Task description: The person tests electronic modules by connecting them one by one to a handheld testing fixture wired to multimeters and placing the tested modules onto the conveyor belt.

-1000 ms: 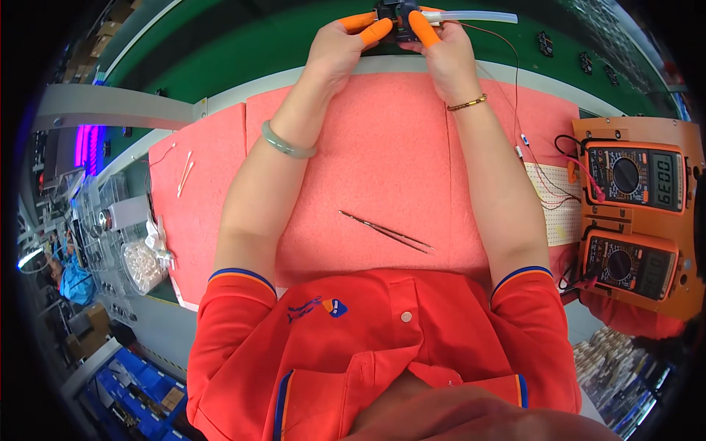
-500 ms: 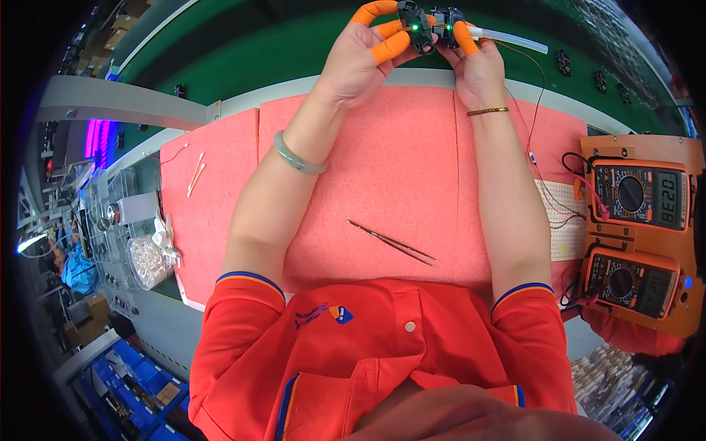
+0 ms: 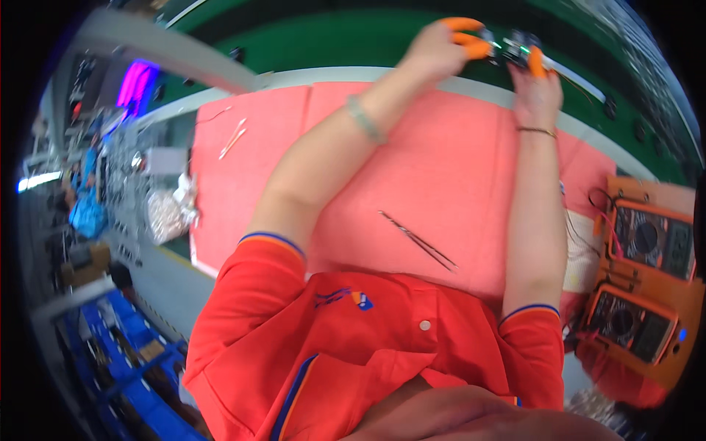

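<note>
Both hands reach over the green surface (image 3: 331, 81) beyond the pink mat (image 3: 434, 162). My left hand (image 3: 440, 50), in orange finger cots, pinches a small dark device (image 3: 488, 42) showing a light. Close beside it, my right hand (image 3: 538, 92) grips another small black device (image 3: 519, 45), also lit. A whitish tube (image 3: 577, 77) stretches rightward from by the right fingers, with a thin wire near it. Motion blurs both devices, so I cannot tell whether they touch. Metal tweezers (image 3: 418, 241) lie on the mat between my forearms.
Two orange multimeters (image 3: 651, 239) stand on an orange holder at the right, beside a pale breadboard (image 3: 581, 253). Cotton swabs (image 3: 233, 140) lie on the mat's left part. A bag of small white pieces (image 3: 165, 217) sits at the left edge. Blue bins (image 3: 121, 323) stand lower left.
The view has shifted, so the mat and tweezers sit further right. My left hand has turned, its back now showing more. Both hands still hold their devices.
</note>
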Motion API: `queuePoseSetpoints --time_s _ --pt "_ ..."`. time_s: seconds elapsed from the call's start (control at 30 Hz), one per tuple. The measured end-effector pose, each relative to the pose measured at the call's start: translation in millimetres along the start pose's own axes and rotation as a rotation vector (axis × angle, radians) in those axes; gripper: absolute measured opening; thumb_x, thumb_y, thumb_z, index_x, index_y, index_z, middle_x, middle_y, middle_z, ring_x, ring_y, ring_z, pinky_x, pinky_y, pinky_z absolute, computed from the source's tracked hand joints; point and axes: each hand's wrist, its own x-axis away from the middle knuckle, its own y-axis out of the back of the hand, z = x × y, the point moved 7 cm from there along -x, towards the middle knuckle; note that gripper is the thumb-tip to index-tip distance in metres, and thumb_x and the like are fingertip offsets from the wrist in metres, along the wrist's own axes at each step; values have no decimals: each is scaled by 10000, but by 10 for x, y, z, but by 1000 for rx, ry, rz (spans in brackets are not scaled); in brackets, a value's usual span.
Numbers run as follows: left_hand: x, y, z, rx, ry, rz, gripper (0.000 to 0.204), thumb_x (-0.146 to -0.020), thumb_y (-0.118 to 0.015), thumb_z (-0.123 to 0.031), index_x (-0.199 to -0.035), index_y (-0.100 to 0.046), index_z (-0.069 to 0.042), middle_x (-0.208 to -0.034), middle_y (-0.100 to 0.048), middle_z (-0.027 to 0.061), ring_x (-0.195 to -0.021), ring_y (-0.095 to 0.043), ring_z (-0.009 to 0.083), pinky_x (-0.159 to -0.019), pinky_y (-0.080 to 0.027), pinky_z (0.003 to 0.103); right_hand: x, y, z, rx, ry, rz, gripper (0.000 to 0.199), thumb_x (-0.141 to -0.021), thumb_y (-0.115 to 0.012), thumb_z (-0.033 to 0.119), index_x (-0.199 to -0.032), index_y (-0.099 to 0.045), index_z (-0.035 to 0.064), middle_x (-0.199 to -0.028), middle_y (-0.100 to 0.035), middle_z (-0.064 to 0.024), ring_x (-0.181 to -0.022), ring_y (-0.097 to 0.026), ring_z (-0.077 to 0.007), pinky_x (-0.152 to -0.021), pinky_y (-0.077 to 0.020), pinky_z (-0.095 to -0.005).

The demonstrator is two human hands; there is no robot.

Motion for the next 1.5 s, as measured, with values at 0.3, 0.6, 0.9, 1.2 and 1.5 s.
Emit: queuePoseSetpoints --time_s 0.3,0.6,0.9,1.2,1.5 --pt "-233 273 -316 -1380 -393 -272 308 -712 -551 -374 -915 -580 -144 -788 -586 118 -734 -569 280 -623 -471 360 -36 167 -22 3 18 6 205 -807 -492 78 -993 -467 -6 -967 -519 -113 -882 -526 -214 -760 -464 -364" --pt "-166 3664 142 -2089 608 -195 279 -768 -422 -103 -1030 -508 -59 -993 -543 201 -925 -539 306 -755 -449 401 -3 -175 -93 38 79 71 131 -780 -557 94 -846 -497 -3 -753 -550 -53 -638 -539 -125 -535 -447 -226" --pt "-185 2819 13 -2112 528 1 222 -716 -498 -61 -917 -584 -23 -943 -570 185 -882 -563 287 -680 -469 353 83 -152 -48 160 56 102 151 -786 -553 102 -868 -505 -15 -744 -548 -57 -626 -530 -117 -525 -429 -217" --pt "-144 1892 -54 -443 134 -225 347 -785 -536 -104 -1112 -460 -14 -964 -565 97 -840 -568 171 -640 -484 239 112 -160 23 301 164 115 222 -751 -585 91 -931 -506 -13 -825 -559 -77 -725 -560 -158 -636 -492 -280" --pt "103 129 7 165 27 38 298 -813 -489 -67 -1091 -423 17 -991 -527 104 -901 -538 196 -683 -468 216 210 -235 -19 82 87 98 207 -744 -592 64 -907 -491 -16 -803 -558 -68 -700 -541 -112 -596 -459 -234"
